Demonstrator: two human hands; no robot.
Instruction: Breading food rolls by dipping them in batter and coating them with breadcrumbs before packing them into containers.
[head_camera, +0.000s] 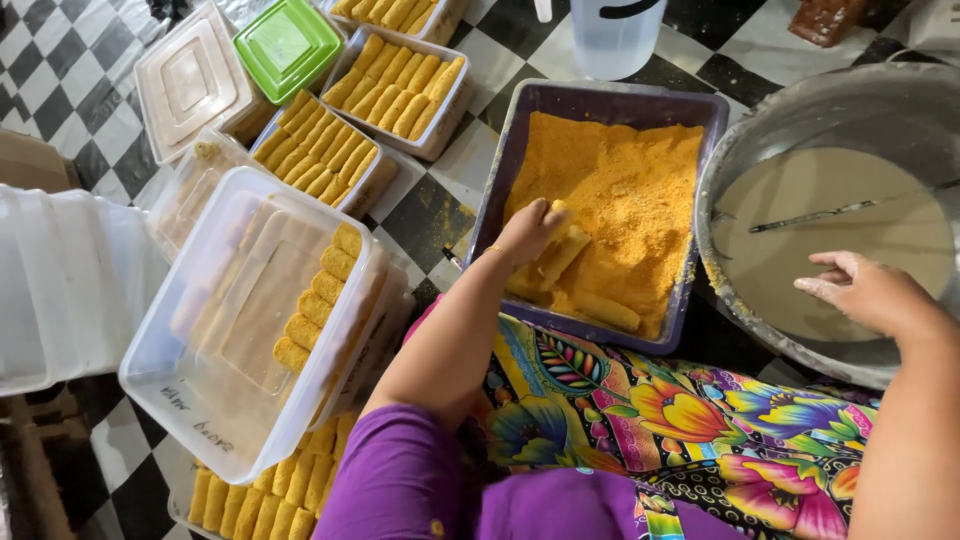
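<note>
Head view looks down at the left hand (528, 230), its fingers curled around a crumbed roll (562, 252) inside the purple tray (600, 100) of orange crumbs (620, 180), where another roll (605, 310) lies near the front edge. Over the metal basin (800, 110) of pale batter (830, 240), the right hand (868, 292) hovers with batter-coated fingers loosely spread, grasping nothing. Beside the left arm, a clear tub (200, 380) holds a column of coated rolls (320, 295).
</note>
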